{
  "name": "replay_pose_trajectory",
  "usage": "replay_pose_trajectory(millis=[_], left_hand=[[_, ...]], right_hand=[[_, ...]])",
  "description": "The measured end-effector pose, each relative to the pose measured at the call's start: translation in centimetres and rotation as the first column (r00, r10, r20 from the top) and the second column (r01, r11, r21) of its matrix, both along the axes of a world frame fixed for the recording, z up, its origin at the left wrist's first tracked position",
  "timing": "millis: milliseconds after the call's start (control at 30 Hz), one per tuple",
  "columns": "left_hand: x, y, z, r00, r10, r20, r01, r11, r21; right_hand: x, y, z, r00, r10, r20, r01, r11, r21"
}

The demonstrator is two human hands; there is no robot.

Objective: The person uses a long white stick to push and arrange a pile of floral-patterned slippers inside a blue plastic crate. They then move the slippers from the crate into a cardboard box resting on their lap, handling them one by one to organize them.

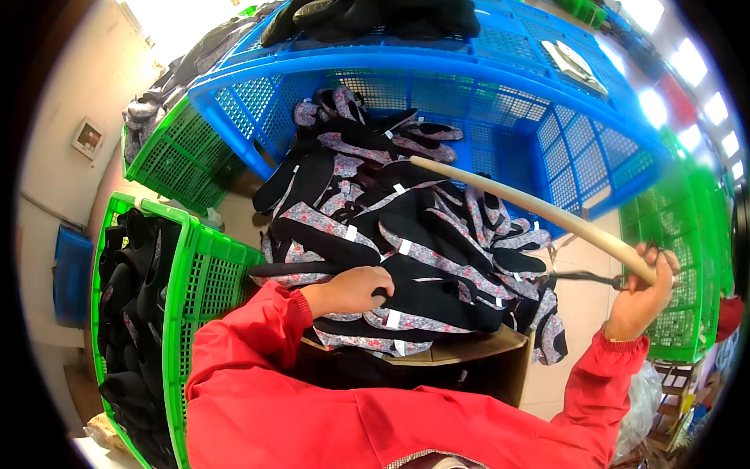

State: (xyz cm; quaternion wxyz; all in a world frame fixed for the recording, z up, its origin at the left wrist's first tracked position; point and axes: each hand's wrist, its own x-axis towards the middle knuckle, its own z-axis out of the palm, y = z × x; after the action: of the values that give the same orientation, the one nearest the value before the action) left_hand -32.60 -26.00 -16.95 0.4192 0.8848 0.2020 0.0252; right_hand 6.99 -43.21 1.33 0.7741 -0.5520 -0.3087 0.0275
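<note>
A heap of black and floral fabric pieces, shaped like shoe uppers with white tags, lies before me. My left hand rests on the near side of the heap with its fingers curled against a black piece; what they grip, if anything, is hidden. Out to the right, my right hand is closed around the thick end of a pale wooden stick. The stick slants over the heap, its thin end toward the far middle. A dark narrow tool like scissors juts leftward from the same hand.
Behind the heap a blue plastic crate lies on its side, open toward me. Under the near edge is a cardboard box. At left stands a green crate of black pieces; another green crate is behind. Green crates stand at right.
</note>
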Motion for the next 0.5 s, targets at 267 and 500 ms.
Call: replay_pose_trajectory(millis=[267,500], left_hand=[[9.9,11.3,4.2,0.892,0.161,0.423,-0.375,0.786,0.491],[20.8,23.7,-2.2,0.811,0.168,0.561,-0.505,0.685,0.525]], right_hand=[[-4.5,9.3,-2.4,0.971,0.154,-0.181,-0.12,0.975,0.185],[-7.9,18.2,-11.0,0.946,0.315,-0.069,-0.296,0.933,0.206]])
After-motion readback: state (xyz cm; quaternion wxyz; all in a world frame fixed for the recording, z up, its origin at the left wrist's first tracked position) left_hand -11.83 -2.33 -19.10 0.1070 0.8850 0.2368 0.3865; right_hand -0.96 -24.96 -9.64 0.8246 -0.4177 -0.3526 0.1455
